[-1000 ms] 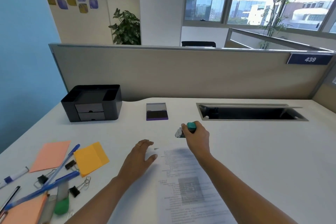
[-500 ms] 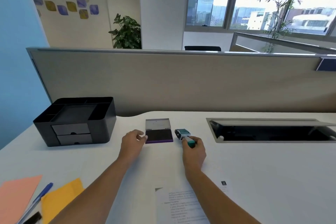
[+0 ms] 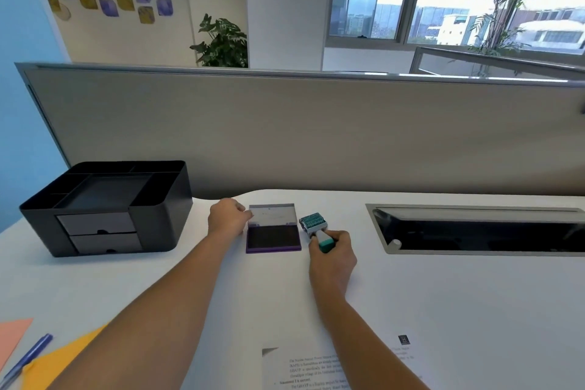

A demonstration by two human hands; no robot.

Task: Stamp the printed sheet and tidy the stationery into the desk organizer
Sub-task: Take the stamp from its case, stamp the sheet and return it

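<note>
A purple ink pad [image 3: 273, 236] lies open on the white desk [image 3: 443, 301], its lid tilted up at the back. My left hand [image 3: 228, 218] touches the pad's left edge at the lid with curled fingers. My right hand [image 3: 332, 253] grips a teal-handled stamp [image 3: 316, 228] just right of the pad, its teal rubber face turned up and away. The printed sheet [image 3: 304, 370] lies near the bottom edge, partly under my right forearm. The black desk organizer [image 3: 104, 209] with two drawers stands at the left.
A recessed cable tray [image 3: 481, 228] with a raised flap opens in the desk at the right. A beige partition [image 3: 300, 133] closes the back. Orange paper [image 3: 60, 364], pink paper [image 3: 11, 336] and a blue pen [image 3: 28, 358] lie at the bottom left.
Both hands moved forward from the sheet to the ink pad. The left hand now touches the pad's left edge; the right brought the stamp beside it. The view tilted up.
</note>
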